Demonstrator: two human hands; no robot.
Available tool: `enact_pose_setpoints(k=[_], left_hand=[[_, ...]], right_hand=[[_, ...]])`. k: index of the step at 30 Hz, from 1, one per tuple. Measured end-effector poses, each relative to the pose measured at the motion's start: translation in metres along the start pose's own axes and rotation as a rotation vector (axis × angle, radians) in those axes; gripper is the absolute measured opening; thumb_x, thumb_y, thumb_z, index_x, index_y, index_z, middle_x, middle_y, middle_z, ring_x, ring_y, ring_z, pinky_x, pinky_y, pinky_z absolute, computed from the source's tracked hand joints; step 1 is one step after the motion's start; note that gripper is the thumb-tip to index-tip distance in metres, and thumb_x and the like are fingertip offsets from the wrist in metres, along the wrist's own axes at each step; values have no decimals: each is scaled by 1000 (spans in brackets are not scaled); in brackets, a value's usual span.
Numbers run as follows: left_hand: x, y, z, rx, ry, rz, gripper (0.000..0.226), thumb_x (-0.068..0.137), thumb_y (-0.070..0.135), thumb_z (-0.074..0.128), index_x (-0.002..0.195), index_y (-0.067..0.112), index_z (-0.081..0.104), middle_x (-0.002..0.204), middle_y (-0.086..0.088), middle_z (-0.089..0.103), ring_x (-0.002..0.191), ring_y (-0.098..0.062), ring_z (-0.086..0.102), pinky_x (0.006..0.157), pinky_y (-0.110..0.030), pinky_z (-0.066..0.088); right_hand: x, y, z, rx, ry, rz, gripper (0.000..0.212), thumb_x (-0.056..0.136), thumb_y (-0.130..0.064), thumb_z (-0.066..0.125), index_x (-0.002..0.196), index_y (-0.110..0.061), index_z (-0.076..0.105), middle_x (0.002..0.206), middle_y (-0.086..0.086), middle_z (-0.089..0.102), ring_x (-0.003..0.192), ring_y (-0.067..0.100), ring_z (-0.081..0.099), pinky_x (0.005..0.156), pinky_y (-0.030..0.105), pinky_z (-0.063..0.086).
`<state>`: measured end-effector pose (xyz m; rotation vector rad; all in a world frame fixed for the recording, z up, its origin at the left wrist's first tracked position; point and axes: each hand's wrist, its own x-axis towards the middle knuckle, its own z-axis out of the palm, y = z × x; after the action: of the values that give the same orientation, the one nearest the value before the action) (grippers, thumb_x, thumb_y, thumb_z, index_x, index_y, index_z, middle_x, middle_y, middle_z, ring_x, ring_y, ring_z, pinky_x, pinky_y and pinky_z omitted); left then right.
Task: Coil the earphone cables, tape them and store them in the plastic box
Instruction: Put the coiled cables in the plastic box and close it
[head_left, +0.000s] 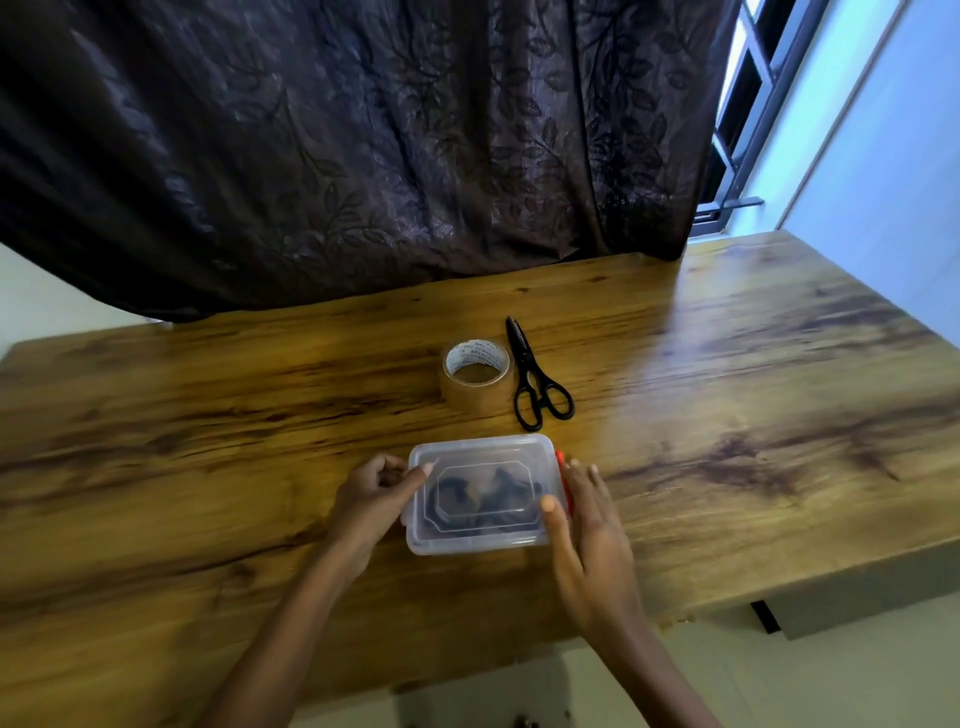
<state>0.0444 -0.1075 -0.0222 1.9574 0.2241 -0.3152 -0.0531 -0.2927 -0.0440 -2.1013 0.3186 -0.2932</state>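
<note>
A clear plastic box (480, 540) with its lid on sits on the wooden table near the front edge. Dark coiled earphone cables (483, 501) show blurred through the lid. My left hand (371, 501) grips the box's left end, thumb on the lid. My right hand (584, 519) lies flat against the right end, thumb on the lid, beside a red clasp (561, 467). A roll of brown tape (475, 376) stands behind the box, with black scissors (535, 379) lying closed to its right.
The wooden table (753, 415) stretches wide to the left and right. A dark patterned curtain (363, 156) hangs over its far edge. A window and pale wall stand at the right. The table's front edge is close below my forearms.
</note>
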Motion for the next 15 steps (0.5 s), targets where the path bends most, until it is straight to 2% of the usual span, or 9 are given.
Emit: enact_pose_setpoints(k=[2,4,6,9,11,13,15], left_hand=[[-2,-2,-4,-22,-11,-23,27,84,39,60,100,18,59,97,0,63,88,-15,60,64,-24,47],[-5,-5,-6,-55,-26,-78,28,84,44,56,102,22,59,95,5,62,85,-8,57,60,-21,40],[-8,-8,-8,-51,-71,-122,33,83,48,56,102,21,61,96,4,64,87,-9,58,60,-20,38],[-11,-12,-11,-51,-157,-140,37,80,47,59,104,18,62,101,-2,67,93,-14,62,65,-21,43],[-12,-12,-13,-73,-201,-159,42,77,44,64,109,17,61,106,-3,67,96,-15,62,70,-23,47],[-13,-11,-14,-118,-234,-182,56,67,41,71,115,15,58,112,-4,66,103,-18,60,84,-31,49],[-15,-12,-17,-183,-234,-190,72,55,36,75,120,13,56,119,-7,63,109,-22,58,99,-43,45]], right_hand=[[6,-2,2,-178,-7,-93,72,81,-72,17,141,-32,15,151,-15,8,142,3,-2,116,31,7],[15,-6,2,-296,-81,-196,76,83,-74,14,144,-29,18,152,-13,3,141,2,-11,115,29,-2],[28,-9,3,-434,-188,-309,84,80,-77,9,145,-25,19,154,-7,2,142,7,-14,115,31,-8],[47,-13,5,-665,-308,-502,98,74,-84,13,146,-19,17,156,0,2,143,13,-12,115,38,-12],[55,-12,7,-752,-363,-573,109,67,-90,19,147,-15,15,157,4,4,143,16,-9,116,41,-10],[58,-9,8,-793,-377,-597,117,62,-93,22,147,-12,14,157,6,9,144,17,-4,117,43,-6],[58,-8,8,-803,-369,-601,118,62,-93,25,147,-11,17,156,7,14,144,18,3,118,44,-1]])
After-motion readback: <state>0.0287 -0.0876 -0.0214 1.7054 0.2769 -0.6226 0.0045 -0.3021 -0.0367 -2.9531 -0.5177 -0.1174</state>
